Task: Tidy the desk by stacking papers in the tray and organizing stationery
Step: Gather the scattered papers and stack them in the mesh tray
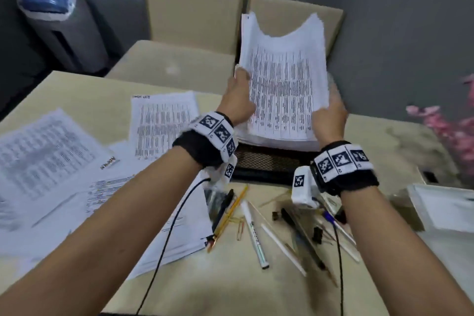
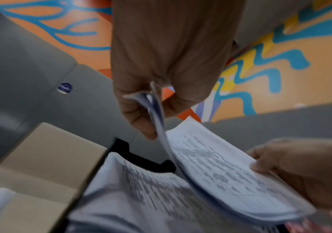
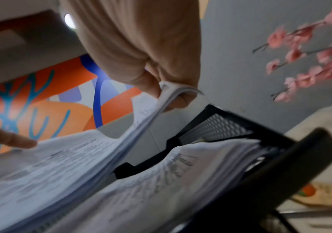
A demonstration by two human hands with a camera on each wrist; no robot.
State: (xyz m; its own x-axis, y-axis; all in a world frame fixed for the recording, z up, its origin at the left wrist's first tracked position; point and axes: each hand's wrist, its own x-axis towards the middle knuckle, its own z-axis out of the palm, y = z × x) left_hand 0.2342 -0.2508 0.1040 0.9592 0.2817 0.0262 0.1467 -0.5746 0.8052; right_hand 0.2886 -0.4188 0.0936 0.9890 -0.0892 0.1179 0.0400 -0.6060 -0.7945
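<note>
The left hand (image 1: 237,100) pinches the left edge of a sagging sheaf of white printed papers (image 1: 283,84), thumb on top; the right hand (image 1: 329,117) pinches its right edge the same way; the sheaf hangs tilted just above the black mesh metal tray (image 1: 259,161), already part-filled with paper; its long axis runs away from the person, matching the tray's; lowering it looks like the next move; loose printed sheets (image 1: 164,126) and scattered pens (image 1: 255,235) lie on the beige table (image 1: 256,290), nearer the left hand.
</note>
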